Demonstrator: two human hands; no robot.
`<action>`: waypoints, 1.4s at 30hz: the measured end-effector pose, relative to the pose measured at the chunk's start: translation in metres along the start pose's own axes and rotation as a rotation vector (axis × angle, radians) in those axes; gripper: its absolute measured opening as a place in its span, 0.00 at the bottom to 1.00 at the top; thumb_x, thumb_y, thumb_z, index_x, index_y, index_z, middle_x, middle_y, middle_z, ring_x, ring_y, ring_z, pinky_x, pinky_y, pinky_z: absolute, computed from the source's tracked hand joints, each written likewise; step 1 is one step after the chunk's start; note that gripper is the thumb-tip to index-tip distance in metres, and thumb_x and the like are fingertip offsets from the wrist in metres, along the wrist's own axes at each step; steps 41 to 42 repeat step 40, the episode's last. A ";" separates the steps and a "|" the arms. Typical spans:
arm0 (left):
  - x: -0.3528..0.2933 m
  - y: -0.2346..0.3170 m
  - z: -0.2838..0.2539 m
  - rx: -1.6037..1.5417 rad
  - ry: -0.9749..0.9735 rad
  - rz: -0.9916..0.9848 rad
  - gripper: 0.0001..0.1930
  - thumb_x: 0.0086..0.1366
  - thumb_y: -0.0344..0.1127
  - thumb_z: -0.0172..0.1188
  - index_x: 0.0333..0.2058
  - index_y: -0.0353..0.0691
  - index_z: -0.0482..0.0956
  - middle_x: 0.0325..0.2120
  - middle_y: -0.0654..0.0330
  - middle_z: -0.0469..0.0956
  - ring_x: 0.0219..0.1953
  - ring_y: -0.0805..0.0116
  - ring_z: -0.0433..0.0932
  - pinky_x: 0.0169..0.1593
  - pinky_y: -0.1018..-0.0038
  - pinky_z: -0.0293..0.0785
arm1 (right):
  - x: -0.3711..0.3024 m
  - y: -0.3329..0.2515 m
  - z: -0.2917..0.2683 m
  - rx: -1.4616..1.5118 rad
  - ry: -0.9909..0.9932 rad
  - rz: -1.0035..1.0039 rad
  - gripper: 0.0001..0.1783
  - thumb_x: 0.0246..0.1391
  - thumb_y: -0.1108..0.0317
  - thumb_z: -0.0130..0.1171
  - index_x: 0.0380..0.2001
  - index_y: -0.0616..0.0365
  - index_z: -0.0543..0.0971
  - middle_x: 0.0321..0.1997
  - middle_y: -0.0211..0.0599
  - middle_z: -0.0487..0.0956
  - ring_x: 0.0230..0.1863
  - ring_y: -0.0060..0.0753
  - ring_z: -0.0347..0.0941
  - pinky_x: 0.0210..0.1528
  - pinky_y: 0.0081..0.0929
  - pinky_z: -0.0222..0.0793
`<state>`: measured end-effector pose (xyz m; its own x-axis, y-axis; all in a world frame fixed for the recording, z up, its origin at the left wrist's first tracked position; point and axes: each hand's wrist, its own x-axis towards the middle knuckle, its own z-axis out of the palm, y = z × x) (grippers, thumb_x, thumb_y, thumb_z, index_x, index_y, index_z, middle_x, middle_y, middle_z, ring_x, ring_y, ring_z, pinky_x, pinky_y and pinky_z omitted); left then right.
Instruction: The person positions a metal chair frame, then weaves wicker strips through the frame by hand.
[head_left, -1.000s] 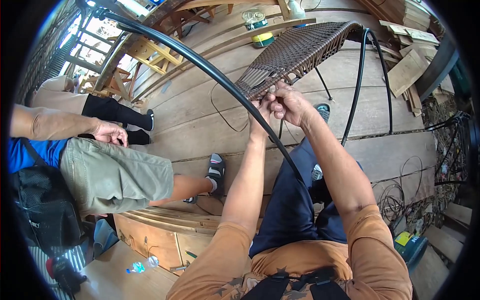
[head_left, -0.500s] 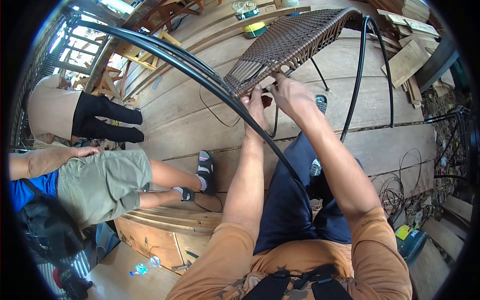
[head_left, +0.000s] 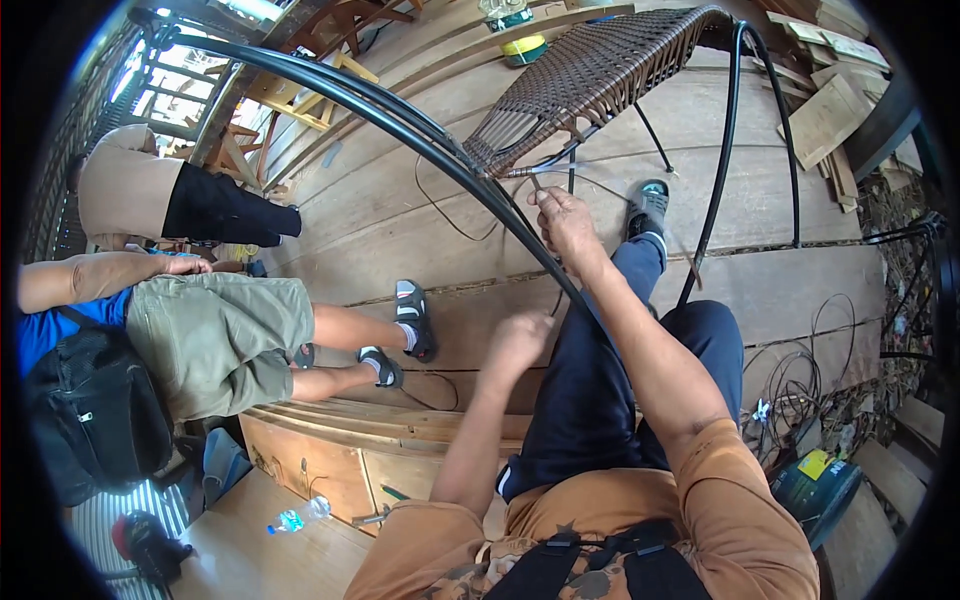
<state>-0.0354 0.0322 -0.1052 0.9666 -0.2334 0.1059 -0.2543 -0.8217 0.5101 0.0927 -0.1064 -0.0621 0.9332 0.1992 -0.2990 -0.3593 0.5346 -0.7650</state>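
Observation:
A woven brown seat panel (head_left: pixel 590 80) is held within a bent black metal frame (head_left: pixel 400 135). Below the panel's near corner, my right hand (head_left: pixel 568 225) is closed in a pinch on a thin brown weaving strand that runs up to the panel's edge. My left hand (head_left: pixel 520 345) is lower, to the left of my knee and apart from the panel. Motion smears its fingers, so what they hold, if anything, does not show. Bare dark strips cross the panel's left end, where the weave is open.
Two people are at my left, one in green shorts (head_left: pixel 225 340) with a black backpack (head_left: pixel 100 410). A wooden cabinet (head_left: pixel 300 450) and a plastic bottle (head_left: pixel 300 515) are at lower left. Coiled strands (head_left: pixel 790 385) lie at right, below stacked boards (head_left: pixel 835 120).
Both hands were together at the panel's near corner. My left hand has come down toward me, and my right hand has drawn slightly down from the edge. The person at far left has shifted.

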 end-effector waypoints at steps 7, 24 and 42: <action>0.117 0.110 -0.138 -1.285 0.530 -0.192 0.21 0.64 0.54 0.41 0.29 0.40 0.68 0.19 0.66 0.69 0.22 0.77 0.68 0.28 0.81 0.63 | -0.055 -0.020 0.002 -0.197 0.005 -0.063 0.10 0.51 0.67 0.44 0.28 0.61 0.72 0.10 0.23 0.58 0.10 0.15 0.50 0.11 0.17 0.44; 0.154 0.136 -0.116 -1.255 0.861 -0.156 0.22 0.62 0.54 0.44 0.21 0.40 0.61 0.12 0.66 0.58 0.09 0.79 0.54 0.10 0.84 0.50 | -0.097 -0.015 -0.016 -0.662 0.096 -0.517 0.14 0.48 0.66 0.43 0.21 0.69 0.71 0.21 0.58 0.71 0.26 0.53 0.69 0.32 0.40 0.64; 0.153 0.000 -0.166 -1.309 0.400 -0.133 0.15 0.59 0.43 0.54 0.37 0.36 0.69 0.26 0.63 0.72 0.25 0.73 0.71 0.28 0.80 0.67 | -0.084 -0.152 0.031 -1.385 -0.474 -0.556 0.14 0.52 0.61 0.48 0.29 0.63 0.75 0.30 0.51 0.75 0.34 0.47 0.71 0.37 0.37 0.65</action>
